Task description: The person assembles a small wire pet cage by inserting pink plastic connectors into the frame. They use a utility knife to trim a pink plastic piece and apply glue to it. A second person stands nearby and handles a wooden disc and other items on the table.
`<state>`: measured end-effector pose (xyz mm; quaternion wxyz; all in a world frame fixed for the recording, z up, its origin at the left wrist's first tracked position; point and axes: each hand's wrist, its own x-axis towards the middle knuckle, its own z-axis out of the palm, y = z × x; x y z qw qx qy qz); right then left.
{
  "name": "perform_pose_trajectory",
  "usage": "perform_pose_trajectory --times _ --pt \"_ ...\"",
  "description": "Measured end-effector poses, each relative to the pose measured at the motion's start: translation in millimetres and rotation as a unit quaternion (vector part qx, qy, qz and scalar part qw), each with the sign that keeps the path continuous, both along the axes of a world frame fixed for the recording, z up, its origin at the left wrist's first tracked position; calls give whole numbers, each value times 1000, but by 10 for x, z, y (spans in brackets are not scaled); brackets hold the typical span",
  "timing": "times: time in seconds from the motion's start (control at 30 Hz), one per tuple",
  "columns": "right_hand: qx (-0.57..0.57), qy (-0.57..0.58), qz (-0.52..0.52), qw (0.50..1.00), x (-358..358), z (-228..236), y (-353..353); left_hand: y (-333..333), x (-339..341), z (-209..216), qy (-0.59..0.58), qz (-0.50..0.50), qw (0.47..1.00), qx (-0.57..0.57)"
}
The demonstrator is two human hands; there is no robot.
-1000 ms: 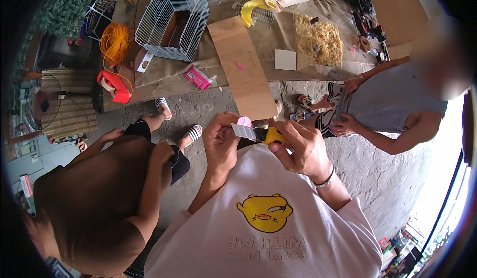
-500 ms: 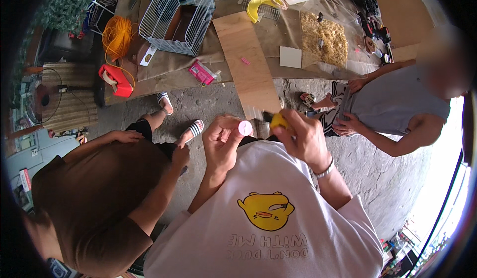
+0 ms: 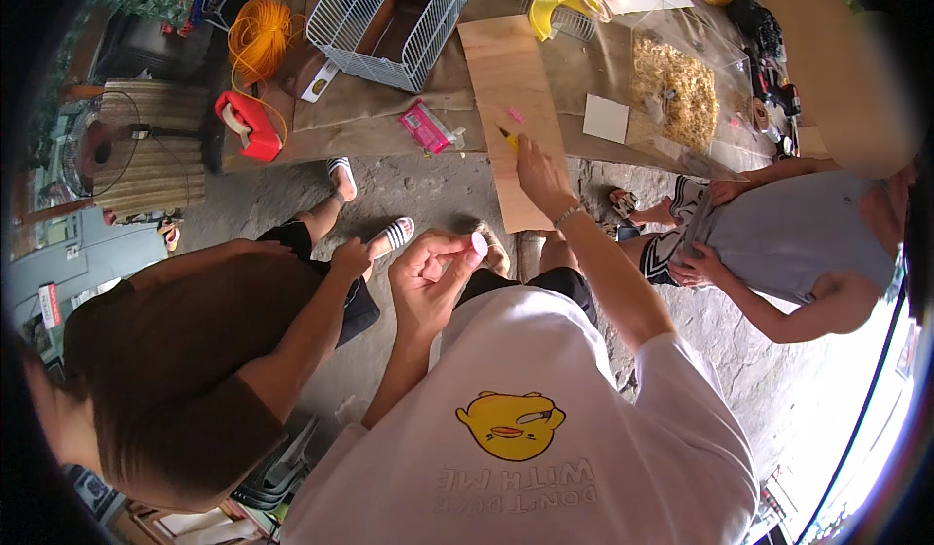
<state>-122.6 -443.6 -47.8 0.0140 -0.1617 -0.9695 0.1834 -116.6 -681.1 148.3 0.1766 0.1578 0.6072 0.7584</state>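
Observation:
My left hand (image 3: 428, 271) is in front of my white shirt, pinching a small round pink disc (image 3: 479, 244) between thumb and fingers. Farther off, my right hand (image 3: 541, 170) reaches over a long plywood board (image 3: 491, 68) that lies across the table's near edge and overhangs it. In that hand is a yellow-handled tool (image 3: 508, 139) with a narrow dark tip pointing away; its exact kind is unclear. Just past the tip, a small pink piece (image 3: 516, 114) lies on the board. A pink packet (image 3: 426, 127) rests to the board's left.
On the covered table stand a wire cage (image 3: 438, 34), a clear box with wood shavings (image 3: 681, 83), a yellow curved tube (image 3: 547, 10), a white square (image 3: 606, 118), orange cord (image 3: 261, 34) and a red tape dispenser (image 3: 251, 122). One person stands at each side of me.
My right hand has moved away from my left hand and forward over the board, carrying the yellow-handled tool. The left hand still pinches the pink disc, now turned more edge-on.

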Motion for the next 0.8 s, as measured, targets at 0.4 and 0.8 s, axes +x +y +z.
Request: perform_pose_trajectory --times 0.4,0.8 --pt "4 57 -68 996 -496 -459 74 -35 -40 -199 -170 17 982 -83" --pt "-522 197 -14 830 1148 1450 -2 638 56 -403 -208 -191 957 -72"
